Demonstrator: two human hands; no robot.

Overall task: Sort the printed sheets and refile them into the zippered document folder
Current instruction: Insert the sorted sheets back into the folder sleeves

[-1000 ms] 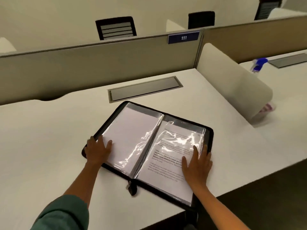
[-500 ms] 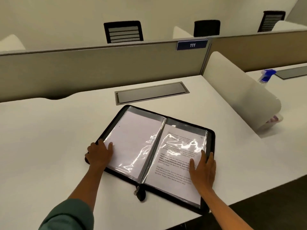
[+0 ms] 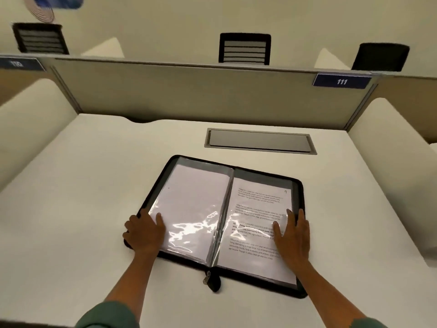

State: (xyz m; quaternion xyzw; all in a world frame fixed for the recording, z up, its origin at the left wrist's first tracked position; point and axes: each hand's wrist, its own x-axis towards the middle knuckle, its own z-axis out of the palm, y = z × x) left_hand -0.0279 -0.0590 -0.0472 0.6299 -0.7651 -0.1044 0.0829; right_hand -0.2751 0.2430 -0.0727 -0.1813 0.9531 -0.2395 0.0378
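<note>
A black zippered document folder (image 3: 298, 185) lies open flat on the white desk, its zip pull (image 3: 208, 280) at the near end of the spine. The left clear sleeve holds a blank-looking sheet (image 3: 194, 197). A printed sheet (image 3: 257, 202) with paragraphs of text fills the right sleeve. My left hand (image 3: 144, 234) rests flat on the folder's near left corner, fingers spread over the edge and sleeve. My right hand (image 3: 293, 235) lies flat on the printed page near the folder's right edge, fingers straight.
The white desk (image 3: 82, 209) has a grey cable hatch (image 3: 260, 141) behind the folder. Rounded white dividers stand at the left (image 3: 30, 119) and right (image 3: 397, 157). A beige partition (image 3: 189, 95) with a blue "111" label (image 3: 341, 81) closes the back.
The view has swung so the folder now sits squarely in front. Both hands stay flat on the folder's left corner and right page, hardly shifted.
</note>
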